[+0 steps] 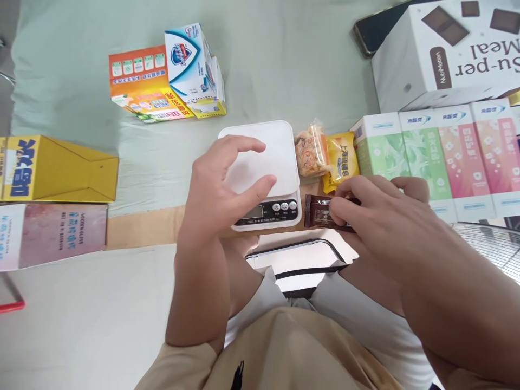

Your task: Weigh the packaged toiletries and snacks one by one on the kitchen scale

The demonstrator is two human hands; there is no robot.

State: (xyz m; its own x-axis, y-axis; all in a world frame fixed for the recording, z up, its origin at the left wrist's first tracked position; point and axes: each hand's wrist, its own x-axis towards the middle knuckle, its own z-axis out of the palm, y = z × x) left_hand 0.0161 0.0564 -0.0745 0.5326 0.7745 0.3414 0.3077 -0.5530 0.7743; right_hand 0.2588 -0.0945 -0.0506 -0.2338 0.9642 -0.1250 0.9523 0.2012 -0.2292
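A white digital kitchen scale (280, 157) stands at the table's near edge, its platform bare and its button panel facing me. Over the scale's left side hovers my left hand (227, 181), thumb and fingers spread apart with nothing between them. My right hand (374, 211) has its fingers closed on a dark brown wrapped packet (319, 212) to the right of the scale; the fingers cover the packet's right part. Just beyond it lie a clear-wrapped snack (312, 150) and a yellow soap packet (341, 157), side by side.
Orange (138, 65) and white-blue soap boxes (189, 62) stand at the back left. A yellow box (77, 168) and a pink box (65, 233) lie at left. Several green and pink cartons (424, 157), a large white box (406, 76) and a dark phone-like object (368, 35) occupy the right.
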